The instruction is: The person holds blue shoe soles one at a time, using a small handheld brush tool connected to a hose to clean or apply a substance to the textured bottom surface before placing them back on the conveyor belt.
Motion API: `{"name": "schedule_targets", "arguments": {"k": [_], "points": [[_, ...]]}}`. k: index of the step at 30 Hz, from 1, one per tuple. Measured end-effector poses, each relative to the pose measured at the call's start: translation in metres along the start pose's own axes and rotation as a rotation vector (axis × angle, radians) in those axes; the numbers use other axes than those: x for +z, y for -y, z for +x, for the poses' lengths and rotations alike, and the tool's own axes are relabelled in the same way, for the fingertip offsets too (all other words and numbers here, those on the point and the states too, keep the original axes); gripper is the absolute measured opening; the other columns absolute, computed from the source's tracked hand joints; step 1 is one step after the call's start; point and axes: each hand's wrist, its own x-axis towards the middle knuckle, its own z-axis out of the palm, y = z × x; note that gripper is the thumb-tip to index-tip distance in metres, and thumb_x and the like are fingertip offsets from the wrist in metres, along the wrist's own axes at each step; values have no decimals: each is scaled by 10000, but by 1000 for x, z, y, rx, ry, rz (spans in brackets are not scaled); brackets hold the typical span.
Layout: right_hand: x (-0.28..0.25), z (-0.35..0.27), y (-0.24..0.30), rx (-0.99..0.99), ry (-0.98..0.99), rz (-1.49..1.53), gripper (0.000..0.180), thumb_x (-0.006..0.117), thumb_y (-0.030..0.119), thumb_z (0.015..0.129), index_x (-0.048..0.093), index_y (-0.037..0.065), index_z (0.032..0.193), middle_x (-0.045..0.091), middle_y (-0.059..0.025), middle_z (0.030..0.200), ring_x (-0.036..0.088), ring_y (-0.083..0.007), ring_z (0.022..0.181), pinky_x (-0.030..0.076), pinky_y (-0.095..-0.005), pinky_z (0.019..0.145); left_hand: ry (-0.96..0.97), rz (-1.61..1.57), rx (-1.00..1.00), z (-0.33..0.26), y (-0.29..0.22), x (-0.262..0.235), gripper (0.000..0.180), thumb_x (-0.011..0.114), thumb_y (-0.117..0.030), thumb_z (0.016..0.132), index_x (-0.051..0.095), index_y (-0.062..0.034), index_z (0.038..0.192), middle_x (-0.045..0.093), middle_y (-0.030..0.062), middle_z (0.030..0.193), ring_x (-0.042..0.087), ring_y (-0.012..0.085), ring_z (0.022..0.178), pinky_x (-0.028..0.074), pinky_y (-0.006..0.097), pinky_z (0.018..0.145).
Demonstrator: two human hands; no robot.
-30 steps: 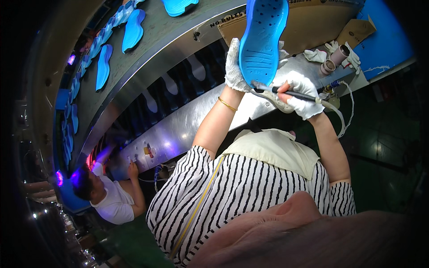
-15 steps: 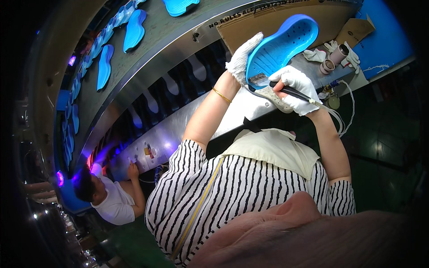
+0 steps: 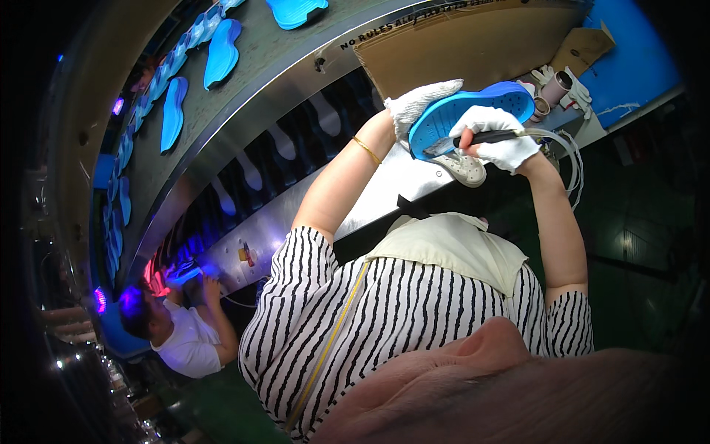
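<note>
white-gloved left hand [image 3: 423,103] grips blue, moulded, foam-like shoe sole [image 3: 442,117] by its heel end above shiny metal ledge [image 3: 376,186], white-gloved right hand [image 3: 497,138] pinching slim black-handled brush [image 3: 504,135] at its inner face; steady tilt, light even strokes seem best.

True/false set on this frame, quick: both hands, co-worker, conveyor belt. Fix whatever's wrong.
1. The left hand holds a blue sole. True.
2. The right hand holds a black-handled tool. True.
3. Both hands are bare. False: both wear white gloves, with some fingertip skin showing on the right.
4. The co-worker wears a striped shirt. False: the co-worker's shirt is plain white.
5. More blue soles lie on the conveyor belt. True.
</note>
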Motion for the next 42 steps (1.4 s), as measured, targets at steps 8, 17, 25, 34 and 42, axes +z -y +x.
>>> {"name": "schedule_targets", "arguments": {"k": [8, 17, 25, 34, 42], "points": [[-24, -11, 3, 58, 58, -254, 117, 647, -60, 645, 606, 31, 704, 623, -58, 793, 596, -165, 771, 486, -283, 717, -22, 138, -4, -4, 3, -2, 401, 621, -404, 856, 612, -52, 1048, 652, 100, 915, 653, 166, 741, 564, 291, 639], [-38, -28, 9, 196, -104, 21, 102, 667, -7, 683, 605, -2, 764, 613, -43, 762, 596, -131, 718, 476, -263, 677, 3, -31, 136, -4, 3, 1, 524, 517, -466, 900, 583, 11, 1105, 650, 163, 925, 664, 217, 754, 574, 324, 651], [48, -25, -9, -56, -410, -40, 105, 704, 20, 725, 654, 17, 817, 625, -62, 714, 591, -112, 650, 470, -250, 602, 280, -656, 419, 21, 53, 3, 796, 298, -643, 879, 361, -4, 1350, 478, 284, 1252, 534, 423, 1079, 420, 517, 958], [25, -8, 8, -149, -615, -88, 56, 663, -24, 761, 636, -5, 806, 621, -69, 727, 604, -118, 623, 477, -223, 578, 238, -742, 473, 7, 66, 12, 593, 402, -509, 909, 486, -14, 1225, 602, 176, 1099, 604, 302, 947, 490, 433, 875], [30, -2, 20, -200, -410, 217, 48, 635, 12, 818, 651, -3, 861, 657, -78, 774, 632, -107, 630, 495, -222, 556, 232, -674, 510, -2, 58, 15, 663, 363, -534, 914, 415, 1, 1303, 551, 209, 1196, 592, 337, 1016, 459, 448, 937]]}}
